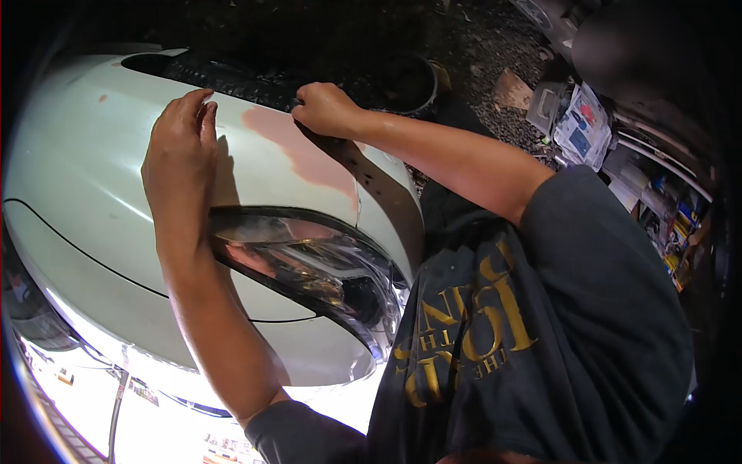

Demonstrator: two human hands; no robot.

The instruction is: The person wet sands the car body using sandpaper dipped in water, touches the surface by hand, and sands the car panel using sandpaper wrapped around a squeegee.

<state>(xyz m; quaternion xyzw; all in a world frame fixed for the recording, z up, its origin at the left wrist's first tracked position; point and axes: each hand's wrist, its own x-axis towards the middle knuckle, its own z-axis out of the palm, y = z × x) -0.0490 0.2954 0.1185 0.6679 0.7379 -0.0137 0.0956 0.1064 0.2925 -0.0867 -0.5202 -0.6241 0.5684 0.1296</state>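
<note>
A white car's front end [62,155] fills the left half of the head view. On the panel above the headlight [309,255] lies a dull pink patch [297,143] with an uneven edge. My left hand [179,143] is over the white panel, left of the patch, with its fingers bent and thumb close to the forefinger. A small whitish bit shows at those fingertips, too small to name. At the panel's far edge, beside the patch, my right hand [328,108] is closed with the fingers curled under. What it holds, if anything, is hidden.
A dark opening [247,81] runs along the panel's far edge. Gravelly ground [495,108] lies beyond, with a clear plastic box [545,104], printed papers [583,127] and clutter at the right. Bright glare covers the lower left, where a thin pole [117,417] stands.
</note>
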